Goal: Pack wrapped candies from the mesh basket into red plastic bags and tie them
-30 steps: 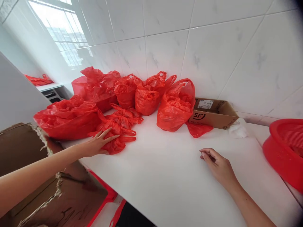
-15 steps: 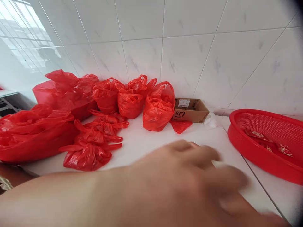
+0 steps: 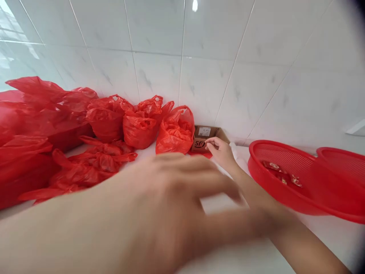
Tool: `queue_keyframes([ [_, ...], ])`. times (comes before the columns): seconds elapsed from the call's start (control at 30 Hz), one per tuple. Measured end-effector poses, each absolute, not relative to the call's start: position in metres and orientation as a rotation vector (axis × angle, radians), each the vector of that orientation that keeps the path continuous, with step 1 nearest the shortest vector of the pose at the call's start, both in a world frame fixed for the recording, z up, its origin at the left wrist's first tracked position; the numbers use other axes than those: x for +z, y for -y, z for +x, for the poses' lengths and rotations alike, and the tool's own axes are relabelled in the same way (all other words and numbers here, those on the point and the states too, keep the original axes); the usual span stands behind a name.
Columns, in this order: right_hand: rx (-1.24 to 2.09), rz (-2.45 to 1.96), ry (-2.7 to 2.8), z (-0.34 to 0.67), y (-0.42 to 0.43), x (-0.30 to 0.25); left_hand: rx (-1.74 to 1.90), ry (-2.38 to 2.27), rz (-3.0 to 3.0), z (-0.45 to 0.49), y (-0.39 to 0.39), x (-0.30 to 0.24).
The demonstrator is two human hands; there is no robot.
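Note:
My right hand [image 3: 221, 151] reaches far across the white counter [image 3: 327, 238] to a small cardboard box [image 3: 210, 132] against the tiled wall. Its fingers are curled over the box's near edge. My left hand [image 3: 171, 201] fills the foreground, close to the camera and smeared by motion, crossing from the left above the counter; its fingers cannot be made out. Several tied red plastic bags [image 3: 174, 133] stand in a row left of the box, the nearest touching it.
More red bags lie at the left: a flat pile of small tied ones [image 3: 94, 161] and big ones [image 3: 37, 110] behind. A red mesh basket [image 3: 258, 169] holding a few red packets [image 3: 281, 174] sits at the right, overlapped by a second red basket [image 3: 342, 161].
The view has swung right. My right hand has gone from the near counter out to the cardboard box. My left hand left the small red bags and swept across in front of the camera.

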State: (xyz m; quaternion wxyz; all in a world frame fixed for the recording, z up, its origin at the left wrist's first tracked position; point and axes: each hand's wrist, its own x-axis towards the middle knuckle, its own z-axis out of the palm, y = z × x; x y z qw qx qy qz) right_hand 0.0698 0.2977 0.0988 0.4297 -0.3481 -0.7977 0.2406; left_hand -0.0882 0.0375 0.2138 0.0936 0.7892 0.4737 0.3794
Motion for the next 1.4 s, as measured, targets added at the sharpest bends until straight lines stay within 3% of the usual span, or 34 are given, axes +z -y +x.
queue_keyframes([
  [0.07, 0.499, -0.862, 2.088, 0.045, -0.305, 0.126, 0.581, -1.559, 2.575, -0.112, -0.082, 0.222],
  [0.13, 0.406, -0.868, 2.208, 0.02, -0.306, 0.142, 0.298, -1.959, 2.481, -0.14, -0.128, 0.21],
  [0.23, 0.343, -0.874, 2.29, -0.01, -0.303, 0.148, 0.341, -2.295, 2.275, -0.177, -0.179, 0.174],
  [0.43, 0.417, -0.933, 2.077, -0.017, -0.316, 0.161, 0.465, -2.346, 2.201, -0.197, -0.211, 0.124],
  [0.67, 0.716, -0.907, 1.54, 0.035, -0.336, 0.201, 0.675, -2.393, 2.073, -0.185, -0.205, 0.127],
  [0.73, 0.844, -0.846, 1.503, 0.052, -0.322, 0.198, 0.858, -2.317, 2.077, -0.168, -0.198, 0.142],
  [0.83, 1.121, -0.69, 1.454, 0.075, -0.289, 0.18, 1.278, -1.843, 1.984, -0.133, -0.188, 0.16],
  [0.93, 1.283, -0.6, 1.43, 0.097, -0.262, 0.153, 1.357, -1.351, 1.673, -0.102, -0.183, 0.158],
  [1.17, 1.098, -0.826, 0.965, 0.168, -0.253, 0.096, 1.475, -1.076, 1.184, -0.097, -0.179, 0.117],
  [1.4, 1.036, -0.967, 0.967, 0.196, -0.247, 0.087, 1.541, -0.875, 0.877, -0.105, -0.167, 0.128],
])
